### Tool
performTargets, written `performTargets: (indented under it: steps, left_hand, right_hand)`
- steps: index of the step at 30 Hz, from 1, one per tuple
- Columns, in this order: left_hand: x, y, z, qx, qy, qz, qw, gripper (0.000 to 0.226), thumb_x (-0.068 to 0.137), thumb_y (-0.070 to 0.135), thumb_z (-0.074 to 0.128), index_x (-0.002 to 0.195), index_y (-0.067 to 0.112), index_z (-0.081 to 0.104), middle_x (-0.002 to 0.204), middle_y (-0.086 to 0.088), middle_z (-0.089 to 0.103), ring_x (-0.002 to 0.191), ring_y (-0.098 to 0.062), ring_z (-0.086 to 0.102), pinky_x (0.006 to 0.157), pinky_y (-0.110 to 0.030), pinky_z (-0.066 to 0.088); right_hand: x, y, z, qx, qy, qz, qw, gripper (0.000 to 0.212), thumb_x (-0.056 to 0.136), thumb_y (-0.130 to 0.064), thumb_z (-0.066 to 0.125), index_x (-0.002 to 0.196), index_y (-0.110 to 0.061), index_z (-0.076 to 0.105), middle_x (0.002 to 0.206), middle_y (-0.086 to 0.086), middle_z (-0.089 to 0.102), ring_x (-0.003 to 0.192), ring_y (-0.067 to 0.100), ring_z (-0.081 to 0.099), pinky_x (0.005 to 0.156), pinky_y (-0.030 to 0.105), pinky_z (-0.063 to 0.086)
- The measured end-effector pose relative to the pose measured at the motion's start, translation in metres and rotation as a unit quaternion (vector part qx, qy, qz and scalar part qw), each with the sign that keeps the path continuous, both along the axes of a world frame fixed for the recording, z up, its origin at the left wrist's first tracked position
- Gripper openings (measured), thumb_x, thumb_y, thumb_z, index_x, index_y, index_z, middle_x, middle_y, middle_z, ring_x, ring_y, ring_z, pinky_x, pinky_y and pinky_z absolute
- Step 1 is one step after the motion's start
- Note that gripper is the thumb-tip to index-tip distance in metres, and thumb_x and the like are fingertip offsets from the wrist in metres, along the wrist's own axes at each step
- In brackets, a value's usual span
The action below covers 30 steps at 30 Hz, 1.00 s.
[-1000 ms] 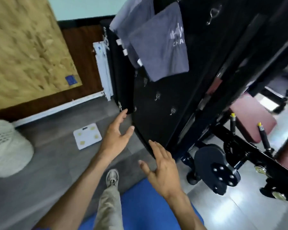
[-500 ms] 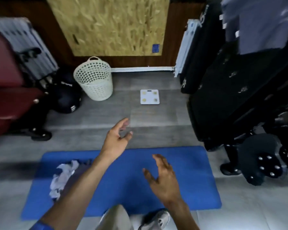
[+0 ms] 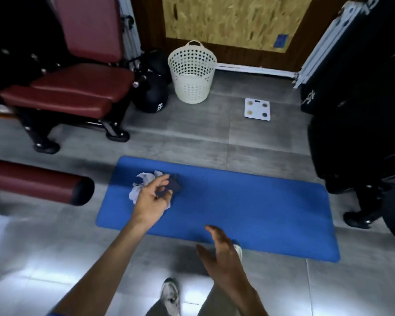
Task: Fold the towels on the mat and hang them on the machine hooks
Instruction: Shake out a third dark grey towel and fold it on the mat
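My view has swung from the machine down to the blue mat [image 3: 249, 213]; my left hand [image 3: 152, 201] now reaches over the crumpled towels [image 3: 144, 181] at its left end, fingers loosely curled, gripping nothing yet. My right hand [image 3: 224, 252] hangs open, farther off.

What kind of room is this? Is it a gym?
Most likely a small gym. There is a padded red workout bench, a blue exercise mat on the tiled floor, and a white bathroom scale near the wall.
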<state>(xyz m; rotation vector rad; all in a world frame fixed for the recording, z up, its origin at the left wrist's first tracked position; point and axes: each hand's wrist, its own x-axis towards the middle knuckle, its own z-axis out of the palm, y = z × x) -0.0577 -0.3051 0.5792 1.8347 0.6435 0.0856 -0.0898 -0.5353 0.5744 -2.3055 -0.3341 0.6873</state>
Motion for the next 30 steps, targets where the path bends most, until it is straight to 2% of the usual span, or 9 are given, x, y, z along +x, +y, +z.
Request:
performTargets:
  steps: [3, 8, 13, 16, 18, 21, 24, 26, 30]
  left_hand:
    - [-0.041, 0.030, -0.013, -0.002, 0.019, 0.019, 1.000, 0.039, 0.085, -0.004, 0.062, 0.123, 0.007, 0.061, 0.116, -0.007, 0.064, 0.105, -0.019, 0.061, 0.080, -0.003, 0.044]
    - [-0.074, 0.066, -0.040, -0.003, 0.044, 0.053, 0.998, 0.038, 0.083, -0.002, 0.066, 0.119, 0.009, 0.063, 0.111, -0.007, 0.068, 0.098, -0.020, 0.064, 0.085, -0.025, 0.049]
    - [-0.072, 0.095, -0.064, 0.001, 0.084, 0.028, 0.996, 0.043, 0.082, 0.003, 0.069, 0.123, 0.011, 0.061, 0.108, -0.002, 0.067, 0.100, -0.019, 0.064, 0.091, -0.033, 0.051]
    - [-0.054, 0.115, -0.084, 0.009, 0.128, 0.029, 0.991, 0.048, 0.080, 0.015, 0.068, 0.127, 0.012, 0.059, 0.105, 0.002, 0.063, 0.103, -0.018, 0.061, 0.091, -0.030, 0.049]
    - [-0.041, 0.128, -0.099, 0.016, 0.152, 0.023, 0.988, 0.047, 0.084, 0.009, 0.068, 0.129, 0.014, 0.057, 0.105, 0.003, 0.060, 0.103, -0.018, 0.060, 0.088, -0.026, 0.045]
    - [-0.019, 0.151, -0.133, -0.004, 0.197, 0.020, 0.980, 0.049, 0.082, 0.016, 0.066, 0.130, 0.016, 0.056, 0.105, 0.002, 0.059, 0.100, -0.017, 0.058, 0.085, -0.023, 0.041]
    - [-0.001, 0.173, -0.181, -0.032, 0.242, 0.015, 0.970, 0.061, 0.071, 0.032, 0.057, 0.130, 0.020, 0.056, 0.108, 0.002, 0.059, 0.101, -0.018, 0.060, 0.084, -0.026, 0.045]
    - [0.012, 0.190, -0.228, -0.034, 0.271, -0.011, 0.962, 0.056, 0.076, 0.030, 0.061, 0.131, 0.021, 0.055, 0.110, 0.003, 0.060, 0.101, -0.018, 0.061, 0.085, -0.029, 0.047]
    - [0.034, 0.225, -0.347, -0.027, 0.297, -0.053, 0.953, 0.046, 0.085, 0.012, 0.058, 0.129, 0.027, 0.057, 0.113, 0.002, 0.066, 0.095, -0.016, 0.066, 0.081, -0.028, 0.049]
  right_hand:
    - [-0.027, 0.033, 0.001, -0.021, 0.023, 0.044, 0.999, 0.060, 0.085, -0.048, 0.052, 0.141, -0.026, 0.043, 0.141, -0.011, 0.048, 0.128, 0.011, 0.045, 0.104, 0.015, 0.029]
    - [-0.036, 0.077, -0.012, -0.023, 0.063, 0.079, 0.995, 0.055, 0.085, -0.042, 0.053, 0.138, -0.028, 0.045, 0.140, -0.014, 0.048, 0.127, 0.009, 0.046, 0.102, 0.016, 0.033]
    - [-0.014, 0.111, -0.040, -0.010, 0.101, 0.023, 0.995, 0.049, 0.079, -0.039, 0.052, 0.127, -0.027, 0.058, 0.127, -0.012, 0.061, 0.115, 0.010, 0.057, 0.097, 0.021, 0.042]
    - [0.014, 0.128, -0.065, 0.001, 0.109, 0.001, 0.994, 0.045, 0.077, -0.038, 0.054, 0.118, -0.025, 0.065, 0.115, -0.011, 0.066, 0.105, 0.011, 0.062, 0.090, 0.022, 0.045]
    - [0.036, 0.138, -0.085, -0.005, 0.120, 0.006, 0.993, 0.036, 0.082, -0.031, 0.060, 0.117, -0.023, 0.065, 0.111, -0.013, 0.065, 0.102, 0.012, 0.062, 0.089, 0.023, 0.046]
    - [0.069, 0.160, -0.130, -0.024, 0.147, 0.008, 0.989, 0.031, 0.086, -0.018, 0.064, 0.117, -0.022, 0.064, 0.112, -0.013, 0.064, 0.105, 0.012, 0.062, 0.094, 0.028, 0.047]
    - [0.102, 0.197, -0.183, -0.040, 0.193, 0.026, 0.980, 0.029, 0.089, -0.016, 0.062, 0.117, -0.018, 0.065, 0.117, -0.008, 0.065, 0.108, 0.010, 0.062, 0.091, 0.021, 0.044]
    - [0.125, 0.226, -0.234, -0.056, 0.216, 0.022, 0.974, 0.025, 0.089, -0.016, 0.062, 0.113, -0.016, 0.067, 0.113, -0.007, 0.066, 0.103, 0.010, 0.063, 0.085, 0.020, 0.043]
    - [0.159, 0.267, -0.361, -0.088, 0.230, -0.017, 0.969, 0.017, 0.088, -0.017, 0.061, 0.103, -0.012, 0.068, 0.109, 0.002, 0.071, 0.100, 0.022, 0.065, 0.085, 0.032, 0.050]
